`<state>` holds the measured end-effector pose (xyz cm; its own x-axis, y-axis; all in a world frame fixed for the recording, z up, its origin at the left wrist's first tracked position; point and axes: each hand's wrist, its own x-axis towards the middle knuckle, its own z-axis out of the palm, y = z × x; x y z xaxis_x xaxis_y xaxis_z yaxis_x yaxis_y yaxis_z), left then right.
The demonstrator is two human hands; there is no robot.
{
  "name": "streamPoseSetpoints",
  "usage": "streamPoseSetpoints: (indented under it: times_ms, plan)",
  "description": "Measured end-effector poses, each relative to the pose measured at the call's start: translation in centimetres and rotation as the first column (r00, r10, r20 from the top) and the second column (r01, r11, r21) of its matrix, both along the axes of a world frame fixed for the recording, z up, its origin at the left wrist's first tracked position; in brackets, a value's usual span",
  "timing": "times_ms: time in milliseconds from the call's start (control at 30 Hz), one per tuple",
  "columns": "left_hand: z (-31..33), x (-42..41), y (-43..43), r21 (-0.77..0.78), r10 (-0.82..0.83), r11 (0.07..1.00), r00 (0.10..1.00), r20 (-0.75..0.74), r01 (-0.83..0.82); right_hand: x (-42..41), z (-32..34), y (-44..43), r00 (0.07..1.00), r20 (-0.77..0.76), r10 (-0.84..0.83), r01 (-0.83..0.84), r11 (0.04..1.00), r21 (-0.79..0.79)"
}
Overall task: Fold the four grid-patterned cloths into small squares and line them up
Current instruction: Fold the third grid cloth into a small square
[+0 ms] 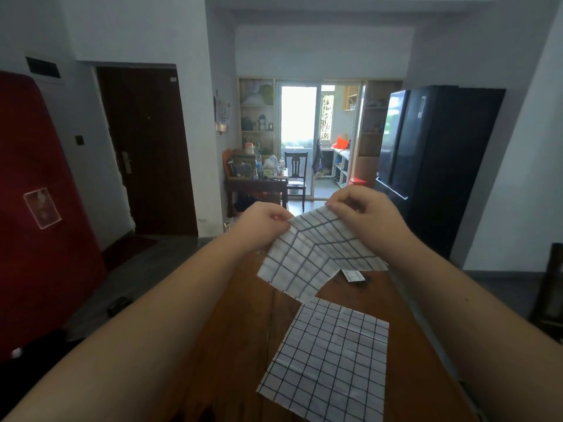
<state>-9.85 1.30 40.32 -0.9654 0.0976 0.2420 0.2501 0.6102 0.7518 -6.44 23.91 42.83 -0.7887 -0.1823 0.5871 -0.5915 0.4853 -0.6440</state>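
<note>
Aloft: grid cloth (304, 263), crease vertical.

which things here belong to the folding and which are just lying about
For the job: held cloth, pinched by left hand and right hand; flat cloth on the table; small folded piece behind it.
Just about: fridge, chair, door.

The left hand (262, 222) and right hand (365, 213) pinch a cloth (313, 257) by its top edge, up over the table (243, 345). A flat cloth (329, 363) lies at its 6 o'clock.
</note>
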Motion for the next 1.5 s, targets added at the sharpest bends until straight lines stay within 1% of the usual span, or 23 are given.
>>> streamPoseSetpoints:
  times_ms: [100,167,233,300,367,433,500,567,633,733,833,967,1033,1100,1233,1367,1433,1500]
  plan:
    - [-0.1,-0.2,-0.2,0.048,-0.01,0.999,1.0,0.008,0.009,0.7,-1.0,-0.2,0.996,0.019,0.087,-0.088,0.993,0.073]
    - [-0.1,-0.2,-0.1,0.065,-0.013,0.998,1.0,-0.003,0.013,1.0,-1.7,-0.4,0.986,0.064,0.156,-0.164,0.976,0.142]
    - [0.0,-0.1,-0.1,0.047,-0.017,0.999,1.0,-0.023,0.018,1.0,-2.4,-0.5,0.97,0.122,0.211,-0.231,0.956,0.182]
    - [0.1,-0.2,-0.4,0.022,-0.063,0.998,0.998,-0.02,0.063,0.7,-2.8,-0.3,0.96,0.161,0.23,-0.257,0.95,0.176]
    - [0.2,0.1,-0.7,0.009,-0.12,0.993,0.993,-0.004,0.12,0.1,-3.0,-0.1,0.962,0.17,0.214,-0.235,0.965,0.119]
    - [0.3,0.5,-0.9,-0.005,-0.149,0.989,0.989,-0.017,0.149,-0.6,-3.0,-0.2,0.98,0.144,0.14,-0.152,0.985,0.077]
    - [0.6,0.9,-0.9,-0.01,-0.169,0.986,0.984,-0.05,0.169,-1.0,-3.2,-0.6,0.991,0.116,0.065,-0.073,0.995,0.072]
    - [0.9,1.4,-1.0,0.014,-0.195,0.981,0.979,-0.068,0.196,-1.3,-3.3,-1.1,0.994,0.094,0.051,-0.062,0.99,0.128]
    - [1.3,2.0,-1.0,0.035,-0.219,0.974,0.972,-0.083,0.222,-1.4,-3.3,-1.5,0.99,0.112,0.088,-0.11,0.971,0.211]
    - [1.6,2.6,-1.1,-0.005,-0.248,0.968,0.962,-0.11,0.249,-1.5,-3.0,-2.1,0.981,0.176,0.085,-0.136,0.943,0.304]
    - [1.8,2.9,-1.6,-0.048,-0.245,0.969,0.964,-0.106,0.241,-1.5,-2.6,-2.3,0.977,0.203,0.065,-0.134,0.927,0.35]
    - [1.9,3.5,-2.1,-0.03,-0.24,0.971,0.969,-0.064,0.238,-1.2,-2.5,-2.4,0.978,0.194,0.081,-0.142,0.935,0.326]
    - [1.6,3.7,-2.1,0.016,-0.24,0.97,0.968,-0.077,0.242,-1.2,-2.4,-2.5,0.981,0.182,0.071,-0.127,0.941,0.313]
    - [1.1,3.6,-2.1,0.058,-0.211,0.975,0.976,-0.057,0.214,-1.3,-2.4,-2.5,0.987,0.156,0.05,-0.1,0.938,0.333]
    - [0.7,3.4,-2.2,-0.036,-0.141,0.989,0.99,-0.011,0.14,-1.4,-2.1,-2.0,0.993,0.11,0.045,-0.079,0.943,0.322]
    - [0.8,3.8,-2.1,-0.009,-0.158,0.987,0.987,0.01,0.158,-1.2,-1.9,-1.5,0.988,0.147,0.055,-0.097,0.95,0.296]
    - [1.0,3.9,-1.9,-0.037,-0.16,0.986,0.987,0.007,0.16,-0.9,-2.0,-1.5,0.981,0.172,0.085,-0.13,0.953,0.273]
    - [1.1,3.8,-1.4,-0.09,-0.161,0.983,0.987,0.012,0.161,-0.6,-2.1,-1.6,0.978,0.166,0.122,-0.16,0.958,0.239]
